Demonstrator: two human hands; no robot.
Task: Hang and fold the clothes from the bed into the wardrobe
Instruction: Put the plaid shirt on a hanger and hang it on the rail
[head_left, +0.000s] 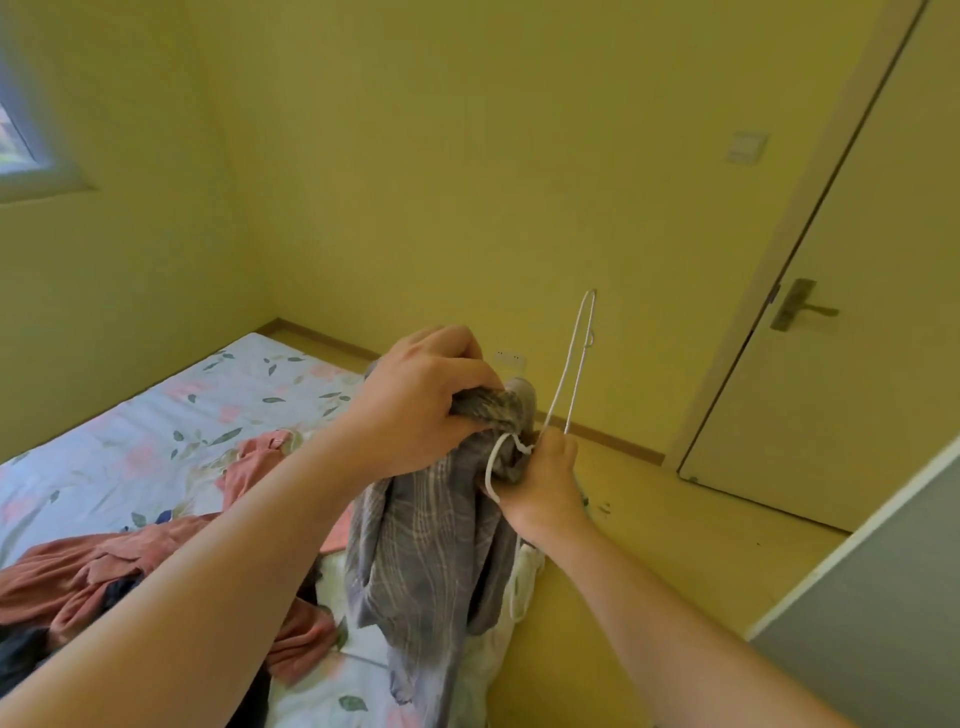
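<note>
- While you are holding both hands out over its near right corner, the bed (156, 415) is lying under a floral sheet and running back toward the far left corner of the yellow room.
- The door (857, 312) is standing closed at the right, its handle pointing right.
- The salmon-pink clothes (104, 566) are lying crumpled across the bed's near left part, with a dark cloth (21, 654) showing beneath them at the near edge.
- The grey striped garment (415, 545) is hanging from your hands, its lower folds trailing down over the bed's near right edge.
- Your left hand (421, 395) is gripping the bunched top of that garment, fingers curled round the cloth and knuckles facing up.
- Your right hand (540, 478), just beside the left and lower, is clasping the white wire hanger (566, 364) and touching the grey cloth.
- That hanger is sticking up out of your right fist, seen edge-on. One loop is curving against the garment between your hands; whether it is passing inside the cloth cannot be told.
</note>
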